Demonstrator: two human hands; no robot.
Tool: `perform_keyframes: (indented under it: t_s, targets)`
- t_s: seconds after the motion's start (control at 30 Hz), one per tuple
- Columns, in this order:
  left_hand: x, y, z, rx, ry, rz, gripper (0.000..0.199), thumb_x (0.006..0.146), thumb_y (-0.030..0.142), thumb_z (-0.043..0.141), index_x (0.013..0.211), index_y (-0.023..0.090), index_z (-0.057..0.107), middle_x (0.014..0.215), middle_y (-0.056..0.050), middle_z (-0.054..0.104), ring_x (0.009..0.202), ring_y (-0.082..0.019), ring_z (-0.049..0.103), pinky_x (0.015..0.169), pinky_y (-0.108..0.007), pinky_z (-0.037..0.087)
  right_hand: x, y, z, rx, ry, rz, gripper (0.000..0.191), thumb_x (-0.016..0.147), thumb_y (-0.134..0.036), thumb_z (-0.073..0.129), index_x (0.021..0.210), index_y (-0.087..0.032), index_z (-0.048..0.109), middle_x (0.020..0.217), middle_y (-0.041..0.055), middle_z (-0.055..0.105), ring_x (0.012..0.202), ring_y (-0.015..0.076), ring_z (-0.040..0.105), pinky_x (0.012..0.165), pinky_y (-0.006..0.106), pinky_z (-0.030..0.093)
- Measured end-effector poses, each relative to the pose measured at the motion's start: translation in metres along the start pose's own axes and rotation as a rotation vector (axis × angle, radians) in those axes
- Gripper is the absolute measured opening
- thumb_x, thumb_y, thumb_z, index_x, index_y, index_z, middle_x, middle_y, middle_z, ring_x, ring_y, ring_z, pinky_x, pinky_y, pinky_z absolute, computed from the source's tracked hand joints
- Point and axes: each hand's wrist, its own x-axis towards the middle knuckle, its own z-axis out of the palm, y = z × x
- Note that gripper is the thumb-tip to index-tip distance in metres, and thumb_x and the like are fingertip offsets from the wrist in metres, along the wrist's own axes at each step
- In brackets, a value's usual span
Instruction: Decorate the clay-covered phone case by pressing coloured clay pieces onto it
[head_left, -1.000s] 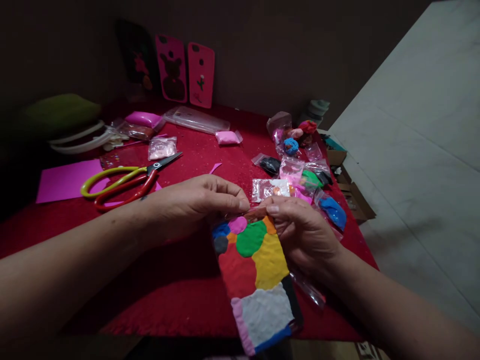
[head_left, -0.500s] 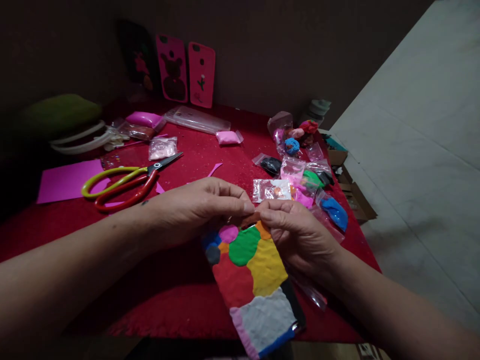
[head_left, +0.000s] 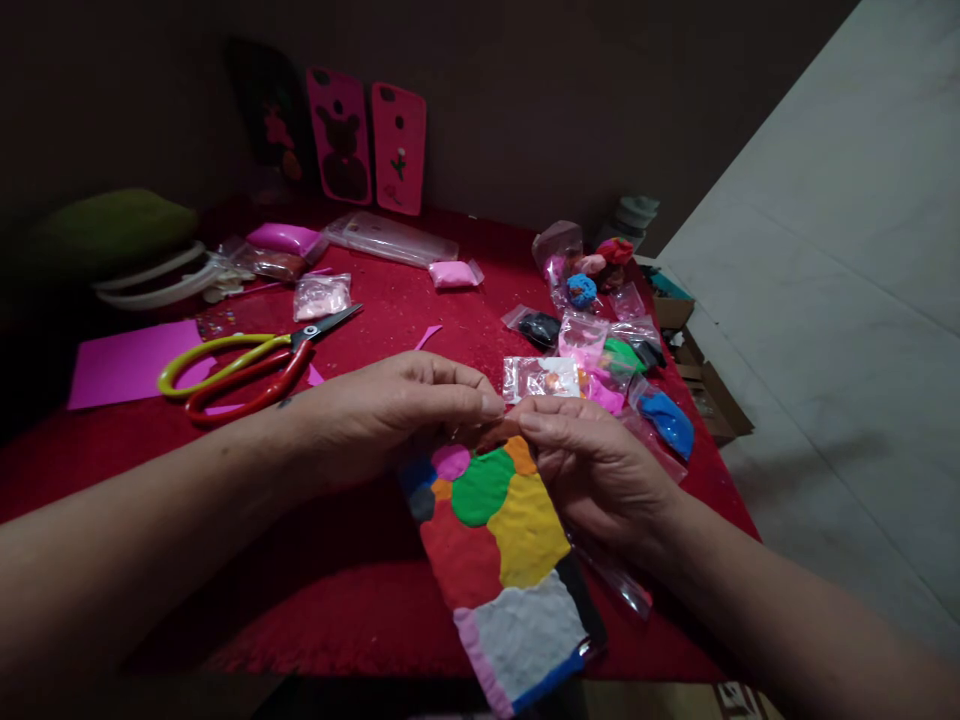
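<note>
A red cloth (head_left: 330, 600) covers the table, with a dark wall (head_left: 525, 110) behind and pale floor tiles (head_left: 840, 300) to the right, where cardboard boxes (head_left: 716, 400) sit beside the table.

The flat panel (head_left: 487, 560) patched in coloured clay is at the near centre, below the hands. Compared with a second ago, its far end has shifted left, so it tilts more.

Two hands show: the left hand (head_left: 420, 395) and the right hand (head_left: 600, 455) are both nearly closed, fingertips pinching one small brown strip (head_left: 496, 432) at the panel's far edge; the fingers partly hide it.

One pair of scissors (head_left: 247, 372) with yellow and red handles lies left, overlapping one pink sheet (head_left: 124, 368). Three decorated phone cases stand far left: one black (head_left: 274, 125), two pink (head_left: 337, 140). The clay packets (head_left: 589, 340) at right overlap too much to count.
</note>
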Motion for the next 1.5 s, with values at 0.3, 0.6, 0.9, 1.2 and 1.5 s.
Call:
perform_keyframes:
  t_s: [0.3, 0.6, 0.9, 1.2, 1.5]
  targets:
    - [-0.0005, -0.0019, -0.0017, 0.045, -0.032, -0.008, 0.025, 0.083, 0.026, 0.063, 0.062, 0.013, 0.058, 0.058, 0.002, 0.049, 0.053, -0.005, 0.039, 0.050, -0.017, 0.029, 0.0013, 0.0004, 0.0029, 0.031, -0.025, -0.003, 0.018, 0.064, -0.025, 0.077, 0.069, -0.014, 0.064, 0.063, -0.0003, 0.059, 0.056, 0.0101, 0.051, 0.064, 0.026, 0.042]
    - [-0.0016, -0.0007, 0.0000, 0.024, -0.028, -0.016, 0.024, 0.082, 0.025, 0.064, 0.062, 0.013, 0.060, 0.058, 0.002, 0.050, 0.052, -0.006, 0.040, 0.050, -0.017, 0.030, 0.0012, 0.0003, 0.0015, 0.011, -0.005, -0.008, 0.016, 0.064, -0.025, 0.076, 0.069, -0.013, 0.067, 0.063, 0.0009, 0.060, 0.059, 0.0115, 0.054, 0.065, 0.027, 0.044]
    - [-0.0021, -0.0015, -0.0001, 0.011, -0.024, -0.024, 0.024, 0.082, 0.024, 0.064, 0.061, 0.013, 0.059, 0.057, 0.002, 0.050, 0.051, -0.005, 0.040, 0.049, -0.017, 0.029, 0.0019, 0.0009, 0.0022, -0.045, 0.005, -0.049, 0.021, 0.065, -0.031, 0.078, 0.065, -0.015, 0.064, 0.058, -0.0014, 0.052, 0.053, 0.0097, 0.045, 0.060, 0.027, 0.040]
    - [-0.0014, -0.0037, -0.0004, 0.036, -0.002, -0.030, 0.025, 0.079, 0.030, 0.068, 0.063, 0.013, 0.059, 0.057, 0.002, 0.048, 0.053, -0.006, 0.039, 0.051, -0.019, 0.029, 0.0004, 0.0072, 0.0009, -0.147, 0.065, -0.158, 0.026, 0.069, -0.035, 0.080, 0.071, -0.015, 0.063, 0.061, -0.0020, 0.056, 0.053, 0.0078, 0.047, 0.053, 0.022, 0.035]
    - [0.0002, -0.0044, -0.0019, 0.020, -0.014, -0.026, 0.025, 0.083, 0.028, 0.064, 0.063, 0.013, 0.060, 0.060, 0.001, 0.050, 0.056, -0.007, 0.042, 0.054, -0.019, 0.030, 0.0000, 0.0072, -0.0026, -0.165, 0.043, -0.157, 0.026, 0.075, -0.036, 0.074, 0.065, -0.015, 0.061, 0.054, -0.0023, 0.049, 0.048, 0.0078, 0.038, 0.051, 0.023, 0.034]
